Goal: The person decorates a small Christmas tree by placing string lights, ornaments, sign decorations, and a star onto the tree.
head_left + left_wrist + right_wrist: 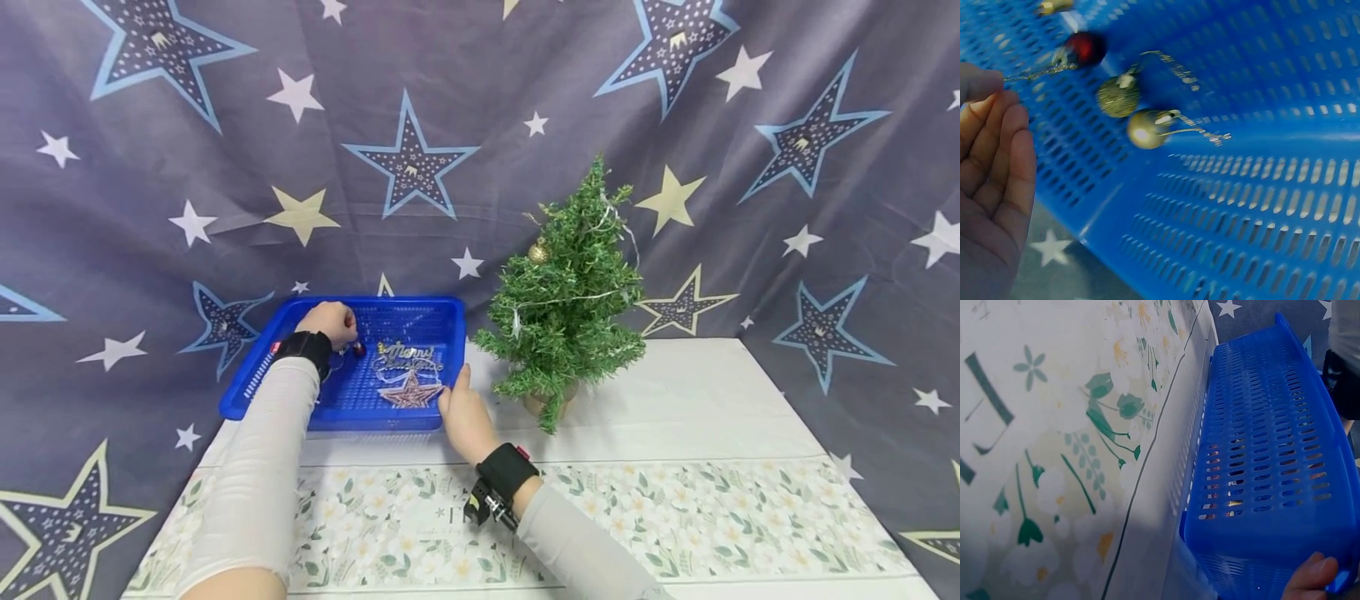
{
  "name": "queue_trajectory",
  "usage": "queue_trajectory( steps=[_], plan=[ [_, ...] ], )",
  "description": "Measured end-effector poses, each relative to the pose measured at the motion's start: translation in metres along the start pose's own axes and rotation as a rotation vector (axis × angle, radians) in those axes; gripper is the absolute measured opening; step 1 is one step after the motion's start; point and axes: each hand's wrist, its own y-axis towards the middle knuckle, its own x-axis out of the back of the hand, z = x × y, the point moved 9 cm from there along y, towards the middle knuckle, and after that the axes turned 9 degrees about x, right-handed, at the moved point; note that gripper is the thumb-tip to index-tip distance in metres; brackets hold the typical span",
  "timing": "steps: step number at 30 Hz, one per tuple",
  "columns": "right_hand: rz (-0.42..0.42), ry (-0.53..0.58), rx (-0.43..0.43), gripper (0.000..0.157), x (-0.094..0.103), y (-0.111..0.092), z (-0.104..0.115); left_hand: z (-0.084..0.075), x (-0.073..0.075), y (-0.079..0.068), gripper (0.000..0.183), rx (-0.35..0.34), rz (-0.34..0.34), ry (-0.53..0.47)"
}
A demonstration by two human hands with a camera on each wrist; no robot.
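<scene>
My left hand [328, 322] is over the left part of a blue plastic basket [341, 421]. Its thumb and forefinger pinch the gold cord of a dark red Christmas bauble [1087, 49], which hangs beside them. Two gold baubles, one textured [1118, 97] and one smooth [1146, 129], lie near it in the basket. My right hand [468, 417] grips the basket's near right corner, with a digit at the rim in the right wrist view; its other fingers are partly hidden. A pink star ornament [410, 392] and a gold "Merry Christmas" sign [408, 354] lie inside on the right.
A small green Christmas tree [570, 300] stands right of the basket, with a gold bauble [537, 252] and a pale garland on it. A flowered runner [675, 517] crosses the white table [705, 400]. Star-patterned cloth [487, 75] hangs behind.
</scene>
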Motion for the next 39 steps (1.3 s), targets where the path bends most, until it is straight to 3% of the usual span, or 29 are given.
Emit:
queue_trajectory(
  steps=[5, 13, 16, 21, 26, 28, 34, 39],
  plan=[
    [-0.008, 0.003, -0.014, 0.064, 0.003, 0.002, -0.004, -0.024, 0.033, -0.013, 0.008, -0.076, -0.080, -0.041],
    [0.039, -0.019, -0.006, 0.065, 0.005, 0.004, -0.008, -0.067, 0.086, -0.051, 0.009, -0.129, -0.238, -0.239],
    [0.051, -0.006, 0.010, 0.064, 0.004, 0.004, -0.007, -0.079, 0.097, -0.065, 0.010, -0.136, -0.240, -0.319],
    [0.100, 0.062, 0.008, 0.067, 0.004, 0.002, -0.005, -0.101, 0.103, -0.089, 0.010, -0.173, -0.184, -0.414],
    [0.248, 0.153, -0.024, 0.075, 0.006, -0.005, -0.001, -0.123, 0.102, -0.115, 0.006, -0.238, -0.127, -0.445],
    [0.289, 0.156, 0.002, 0.076, 0.013, -0.009, 0.006, -0.129, 0.102, -0.124, 0.006, -0.269, -0.110, -0.445],
    [0.327, -0.015, 0.219, 0.062, 0.051, -0.022, 0.049, -0.138, 0.099, -0.147, 0.006, -0.334, -0.066, -0.451],
    [0.290, 0.010, 0.389, 0.045, 0.091, -0.016, 0.085, -0.153, 0.084, -0.160, 0.005, -0.418, 0.028, -0.458]
  ],
)
